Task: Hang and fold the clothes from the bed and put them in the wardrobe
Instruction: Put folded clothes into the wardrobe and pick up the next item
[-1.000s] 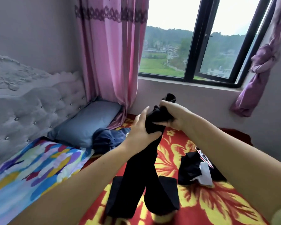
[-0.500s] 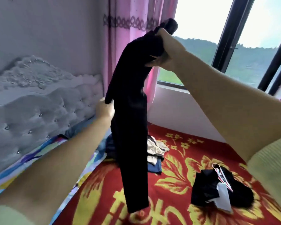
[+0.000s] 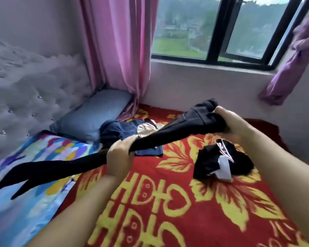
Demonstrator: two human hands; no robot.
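A pair of black trousers (image 3: pixel 169 134) stretches slantwise above the bed, waistband at the right, legs trailing to the lower left over a colourful quilt (image 3: pixel 34 175). My right hand (image 3: pixel 230 122) grips the bunched waistband. My left hand (image 3: pixel 119 157) grips the trousers around the middle of the legs. On the red and yellow floral blanket (image 3: pixel 185 202) lies a crumpled black garment with a white tag and striped ribbon (image 3: pixel 219 163). A heap of dark blue and beige clothes (image 3: pixel 125 132) sits behind the trousers.
A blue pillow (image 3: pixel 93 114) lies against the tufted grey headboard (image 3: pixel 25 97). Pink curtains (image 3: pixel 118 50) hang in the corner. A window (image 3: pixel 212 32) runs above the far side, with a knotted purple curtain (image 3: pixel 292 59) at the right. No wardrobe is in view.
The trousers hung upright from my raised right hand; now they are lowered and stretched nearly level over the bed. My left hand has slid along the legs, and the view has tilted down.
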